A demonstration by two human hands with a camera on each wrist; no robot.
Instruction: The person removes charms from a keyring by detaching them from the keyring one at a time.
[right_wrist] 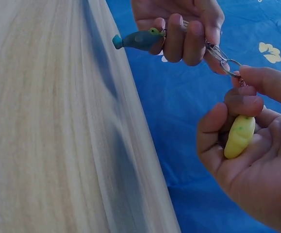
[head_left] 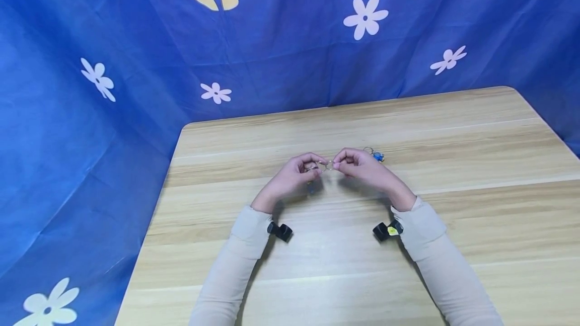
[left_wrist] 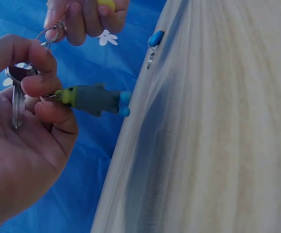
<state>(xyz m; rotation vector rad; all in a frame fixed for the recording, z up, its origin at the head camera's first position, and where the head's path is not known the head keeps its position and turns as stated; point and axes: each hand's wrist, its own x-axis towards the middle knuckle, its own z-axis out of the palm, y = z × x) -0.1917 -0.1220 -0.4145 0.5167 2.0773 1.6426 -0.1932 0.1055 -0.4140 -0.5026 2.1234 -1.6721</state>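
Both hands meet over the table, joined by a metal key ring (right_wrist: 234, 65). My left hand (head_left: 294, 174) holds a bunch of rings with a silver key (left_wrist: 17, 104) lying against its palm. From its curled fingers sticks out a grey figure charm (left_wrist: 95, 98) with a yellow-green head and blue feet. With thumb and forefinger my right hand (head_left: 362, 167) pinches the key ring and its short chain. A yellow charm (right_wrist: 239, 137) hangs from that chain into the right hand's curled fingers. Fingers partly hide where the rings meet.
A blue charm (head_left: 378, 156) on its own ring lies on the wooden table (head_left: 476, 165), just beyond the right hand. Blue cloth (head_left: 290, 39) with white and yellow flowers hangs behind the table and along its left side.
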